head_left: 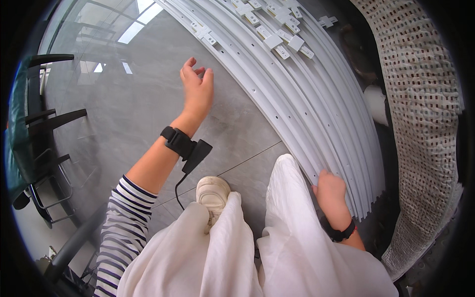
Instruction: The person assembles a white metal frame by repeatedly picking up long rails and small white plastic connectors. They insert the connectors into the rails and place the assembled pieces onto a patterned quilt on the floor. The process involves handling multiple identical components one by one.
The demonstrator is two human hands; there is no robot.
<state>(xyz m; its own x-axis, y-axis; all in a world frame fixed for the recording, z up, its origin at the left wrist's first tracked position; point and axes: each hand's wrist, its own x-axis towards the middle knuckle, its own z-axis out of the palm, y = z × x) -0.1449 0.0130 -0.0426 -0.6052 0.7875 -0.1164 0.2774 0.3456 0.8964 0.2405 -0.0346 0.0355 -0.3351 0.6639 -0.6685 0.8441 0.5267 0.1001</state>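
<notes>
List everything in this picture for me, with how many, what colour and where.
Long drilled rails: several, too overlapped to count, white, centre to right
Cross-shaped connectors: at least five, white, on the rails, upper centre
Tiled floor: one, grey, centre and left
Woven cloth: one, off-white, right
Cylinder: one, whitish, beside the cloth
Furniture legs: several, black, left
Teal covering: one, far left
Wristbands: two, black, one per wrist
Striped sleeve: one, white and dark, lower left
Trousers: one pair, white, bottom
Shoe: one plainly visible, off-white, lower centre
Left hand: one, bare, above the floor
Right hand: one, bare, at the rails' near end
</notes>
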